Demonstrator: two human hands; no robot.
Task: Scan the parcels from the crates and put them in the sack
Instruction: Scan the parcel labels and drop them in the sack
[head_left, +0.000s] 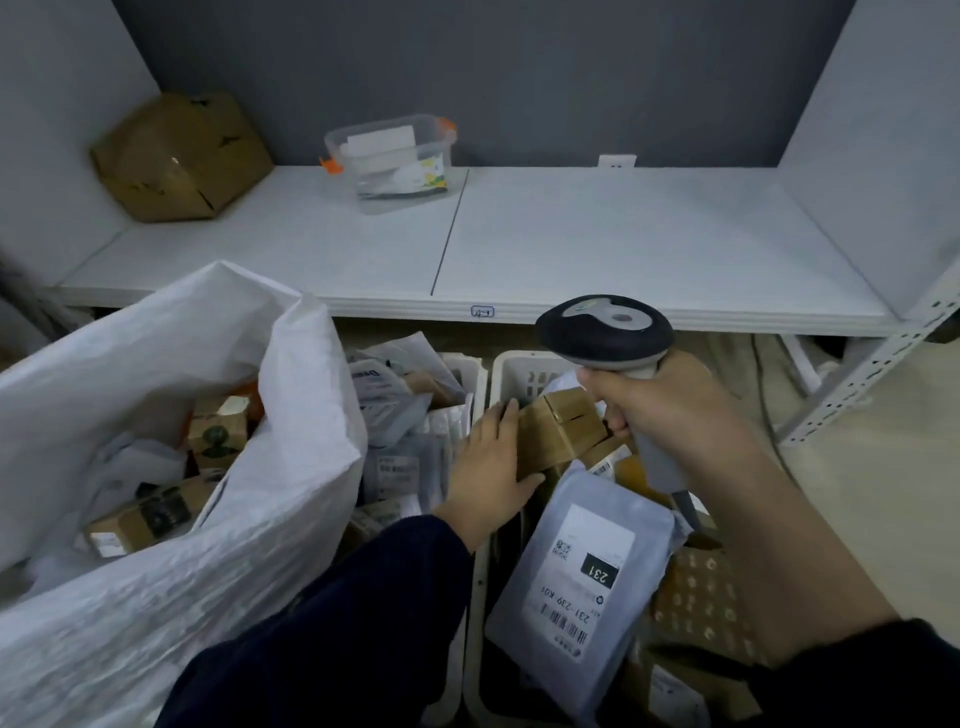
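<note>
My left hand (491, 467) grips a small brown cardboard parcel (558, 426) at its left side, over the right crate (511, 371). My right hand (670, 415) holds a grey and black barcode scanner (605, 332) by its handle, head up, just right of that parcel. A grey mailer bag with a white label marked 231 (582, 577) lies on top in the right crate. The left crate (465, 364) holds several grey bags. The open white woven sack (208, 467) stands at the left with boxes inside.
A white shelf (571, 244) runs across behind the crates, its front edge just above them. On it sit a crumpled cardboard box (179, 156) at far left and a clear plastic container (395, 161). A perforated metal upright (872, 364) stands at the right.
</note>
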